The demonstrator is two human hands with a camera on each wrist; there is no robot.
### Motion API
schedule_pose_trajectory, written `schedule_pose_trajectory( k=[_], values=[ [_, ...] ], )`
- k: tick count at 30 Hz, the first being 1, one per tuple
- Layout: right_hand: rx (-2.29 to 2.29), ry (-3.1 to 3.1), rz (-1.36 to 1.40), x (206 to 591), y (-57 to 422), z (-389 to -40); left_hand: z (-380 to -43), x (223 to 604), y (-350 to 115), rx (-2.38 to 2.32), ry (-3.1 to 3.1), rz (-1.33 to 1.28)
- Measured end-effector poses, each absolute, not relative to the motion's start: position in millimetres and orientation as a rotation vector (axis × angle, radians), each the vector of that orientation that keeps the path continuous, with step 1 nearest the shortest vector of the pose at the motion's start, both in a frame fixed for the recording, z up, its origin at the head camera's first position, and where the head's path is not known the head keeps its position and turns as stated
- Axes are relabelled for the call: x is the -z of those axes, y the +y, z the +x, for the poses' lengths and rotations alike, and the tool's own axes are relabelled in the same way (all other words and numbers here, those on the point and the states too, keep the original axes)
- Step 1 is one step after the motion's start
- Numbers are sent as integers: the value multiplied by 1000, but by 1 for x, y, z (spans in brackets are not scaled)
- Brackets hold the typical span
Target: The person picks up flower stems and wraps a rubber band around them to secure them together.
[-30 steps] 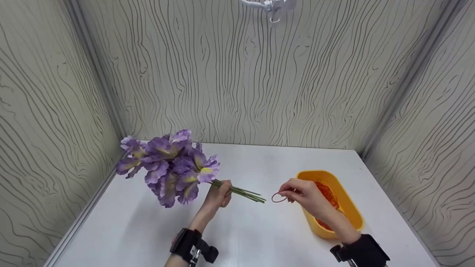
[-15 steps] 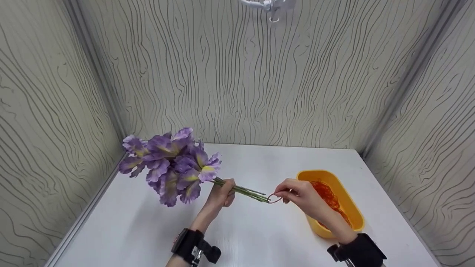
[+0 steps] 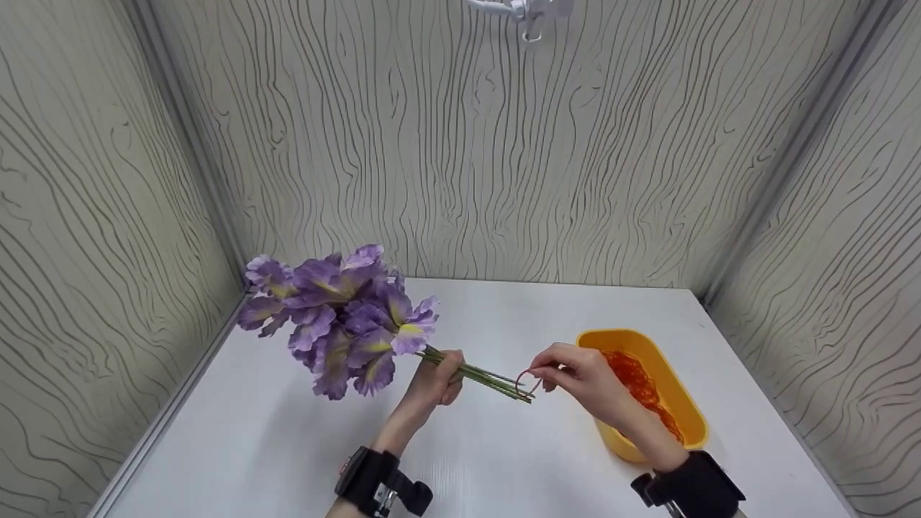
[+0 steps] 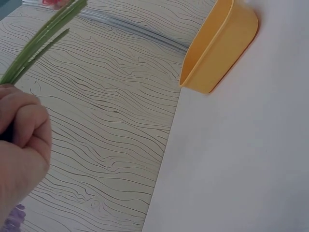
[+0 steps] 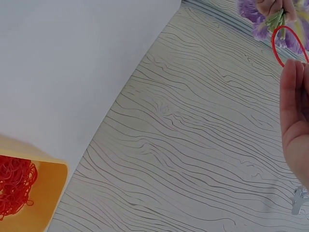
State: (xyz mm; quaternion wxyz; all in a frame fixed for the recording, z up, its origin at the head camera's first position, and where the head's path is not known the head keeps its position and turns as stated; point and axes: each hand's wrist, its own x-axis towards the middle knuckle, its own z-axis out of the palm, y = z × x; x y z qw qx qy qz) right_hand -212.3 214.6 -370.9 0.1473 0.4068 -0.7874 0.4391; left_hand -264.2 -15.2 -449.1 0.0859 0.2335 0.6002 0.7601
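Observation:
My left hand (image 3: pixel 435 378) grips a bunch of purple flowers (image 3: pixel 345 320) by its green stems (image 3: pixel 496 383). The blooms point to the left and the cut stem ends stick out to the right. Between thumb and fingers, my right hand (image 3: pixel 579 374) pinches a red rubber band (image 3: pixel 519 381), whose loop overlaps the stem ends in the head view. In the right wrist view the rubber band (image 5: pixel 274 43) hangs as a stretched-out loop above the fingertips, with the flowers beyond it. The left wrist view shows the curled left fist (image 4: pixel 24 125) with stems rising from it.
A yellow bin (image 3: pixel 680 381) holding many red rubber bands (image 3: pixel 637 381) stands on the white table (image 3: pixel 489 460), under my right forearm. Wood-patterned panels (image 3: pixel 446 144) enclose the table at the back and sides. A white fixture (image 3: pixel 531 11) hangs at the top.
My left hand has shifted slightly right with the flowers. My right hand has moved a little left, and the rubber band's loop has gone from apart from the stem ends to overlapping them.

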Motion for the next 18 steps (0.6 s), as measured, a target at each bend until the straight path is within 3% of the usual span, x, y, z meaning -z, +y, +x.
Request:
schedule_pose_trajectory(
  k=[18],
  values=[
    [-1369,-2288,1199,366,193,-214,-239,424,-7,-2200,1802,740]
  ],
)
